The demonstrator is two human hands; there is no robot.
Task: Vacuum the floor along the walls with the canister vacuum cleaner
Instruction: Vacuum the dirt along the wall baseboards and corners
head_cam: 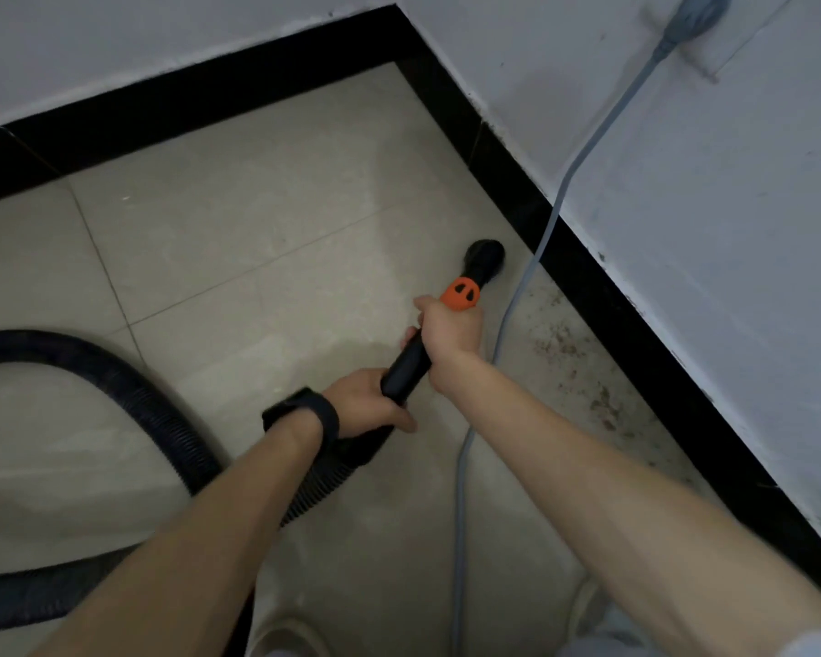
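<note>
Head view looked down on a corner of pale tiled floor (257,206), edged by black skirting (588,277) under white walls (683,230). Both hands were clamped on the vacuum's black wand (406,367), one behind the other. The right hand (451,329) wrapped round it just behind an orange collar (460,294). The left hand (370,395), at about 7 o'clock from the right, curled round the lower end where the wand met the ribbed hose (171,429). A black band (314,414) sat on the left wrist.

The wand pointed toward 1 o'clock. Its round black nozzle (485,256) was down at the floor near the right-hand skirting but apart from it; whether it touched the tiles could not be told. From the left hand the hose dropped toward 7 o'clock, then arched up and over to 9 o'clock and left the picture at the left edge.

A grey cord (457,538) hung from a plug (700,9) on the wall at 1 o'clock. It crossed the skirting, lay on the floor between nozzle and skirting, passed under the right forearm and ran on to 6 o'clock. Brown specks of dirt (584,367) lay along the skirting at 3 o'clock from the hands. The toes of two pale shoes (285,637) showed at the bottom edge.
</note>
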